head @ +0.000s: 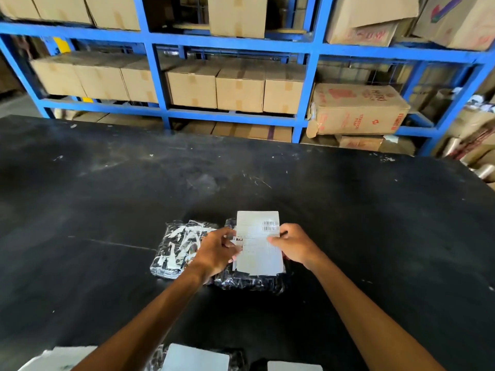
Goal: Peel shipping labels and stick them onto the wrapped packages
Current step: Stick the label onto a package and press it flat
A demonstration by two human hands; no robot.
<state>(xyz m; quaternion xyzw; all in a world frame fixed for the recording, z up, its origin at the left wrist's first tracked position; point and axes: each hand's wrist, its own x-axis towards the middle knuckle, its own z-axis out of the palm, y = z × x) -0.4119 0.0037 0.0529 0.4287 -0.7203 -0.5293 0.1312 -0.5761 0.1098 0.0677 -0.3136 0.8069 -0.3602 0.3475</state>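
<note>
A blue metal rack [308, 76] fills the background, its shelves packed with brown cardboard boxes [241, 87], some taped shut and some printed in red. In front of it lies a wide black table [107, 196], scuffed and dotted with small white scraps. Near the middle of the table sit two packages side by side, touching. The left package [176, 249] is wrapped in shiny clear plastic over a black-and-white print. The right package [249, 282] is dark and glossy, mostly covered by the label held over it. The shipping label [258, 242] is a white upright rectangle with a barcode near its top right and faint printed lines below. The left hand [215, 253] pinches its left edge with thumb and fingers closed on it; the right hand [294, 246] pinches its right edge the same way. Along the near edge of the table, white sheets [195, 357] show partly.
</note>
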